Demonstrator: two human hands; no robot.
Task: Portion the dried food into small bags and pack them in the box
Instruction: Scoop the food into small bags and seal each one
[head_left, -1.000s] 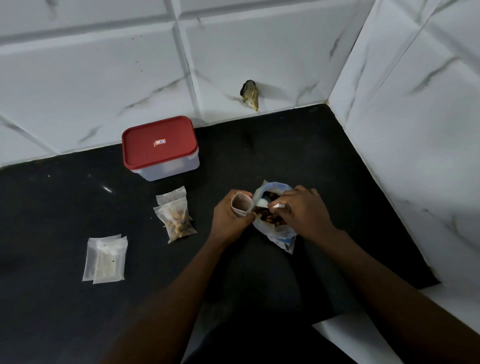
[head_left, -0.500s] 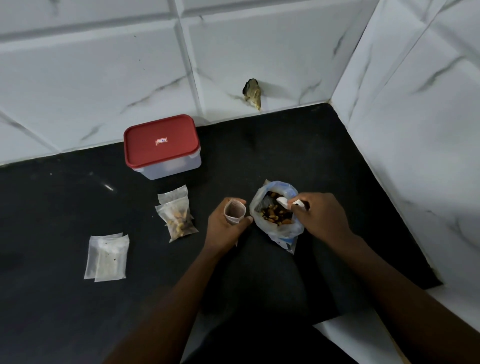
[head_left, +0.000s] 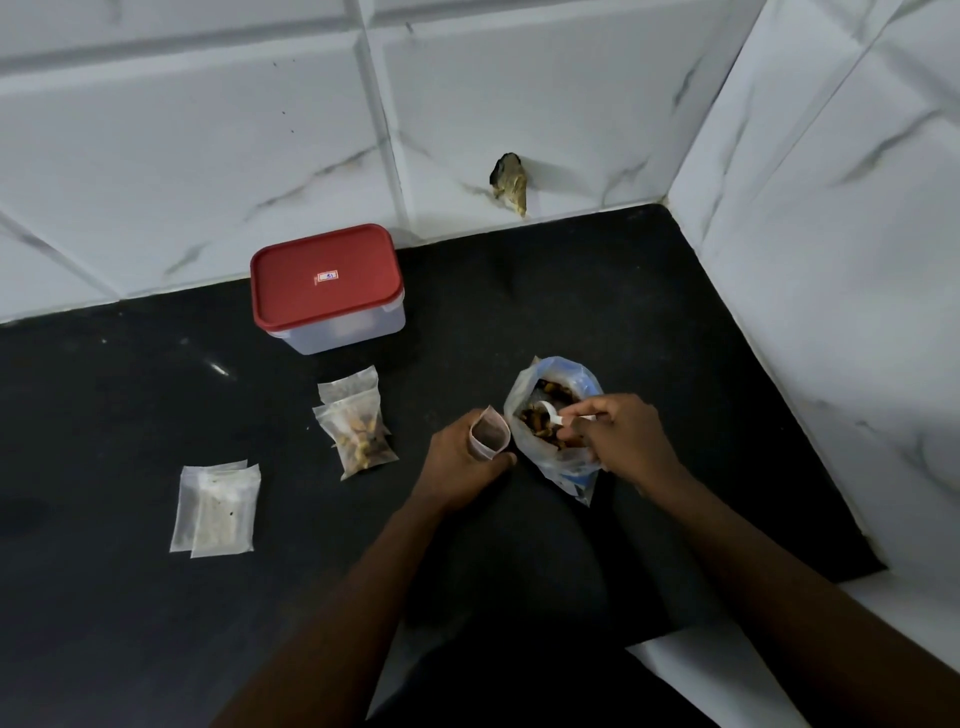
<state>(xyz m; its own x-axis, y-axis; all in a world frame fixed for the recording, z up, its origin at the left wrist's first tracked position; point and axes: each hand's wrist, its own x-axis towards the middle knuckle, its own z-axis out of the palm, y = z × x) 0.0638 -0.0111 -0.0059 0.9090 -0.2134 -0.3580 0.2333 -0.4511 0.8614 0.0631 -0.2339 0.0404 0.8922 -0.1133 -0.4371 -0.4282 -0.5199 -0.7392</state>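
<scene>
The large bag (head_left: 567, 464) of dried food (head_left: 540, 425) sits open on the black desk (head_left: 156, 395), near the corner of the room. The right grip (head_left: 626, 441) pinches a small white spoon (head_left: 548, 410) whose bowl is down in the bag's mouth among the brown pieces. The hand covers most of the handle and the near right side of the bag. Just beside it to the left, the left grip (head_left: 457, 465) grasps a small bag (head_left: 488, 435), fingers curled round it, its mouth held open and facing up. I cannot tell what is inside it.

Left of that hand, two filled small bags (head_left: 359, 434) lie overlapping on the desk, with brown and pale pieces showing through. Farther left and nearer the camera lie two flat pale bags (head_left: 218, 512), also overlapping. The box (head_left: 343, 332), clear-walled with its red lid (head_left: 326, 280) on, stands at the back close to the wall, well apart from both hands.

The desk is dark and matt, with a few bright glints. White marble-veined tiles (head_left: 182, 156) cover the back wall and the right wall (head_left: 841, 270), which meet at the corner. A chipped hole (head_left: 511, 182) breaks the back tiles just above the desk. A white ledge (head_left: 727, 670) borders the desk at lower right.
</scene>
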